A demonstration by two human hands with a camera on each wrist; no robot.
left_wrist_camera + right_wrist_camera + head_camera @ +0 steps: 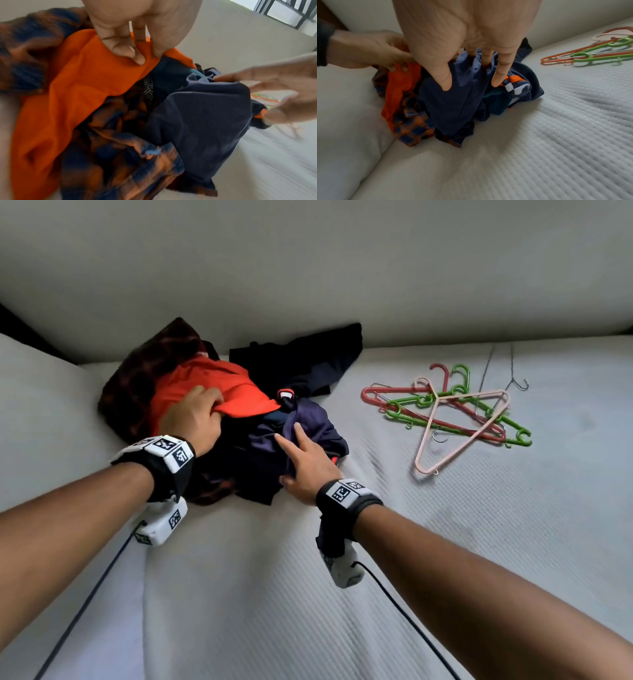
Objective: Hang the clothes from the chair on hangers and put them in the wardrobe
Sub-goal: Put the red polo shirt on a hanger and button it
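Note:
A heap of clothes lies on a white mattress (445, 525): an orange garment (202, 381) on top, a dark checked shirt (137, 371) under it, a navy garment (301, 426) at the front and a black one (308, 354) behind. My left hand (195, 416) pinches a fold of the orange garment (85, 81) between thumb and fingers. My right hand (305, 460) lies on the navy garment (453, 102) with fingers straight and spread, pressing into the cloth. The checked shirt (120, 155) shows beneath both.
A tangle of plastic hangers (448, 409) in red, green and pink, with thin wire ones, lies on the mattress to the right of the heap. A white pillow (37, 412) sits at the left. A pale wall (308, 268) runs behind.

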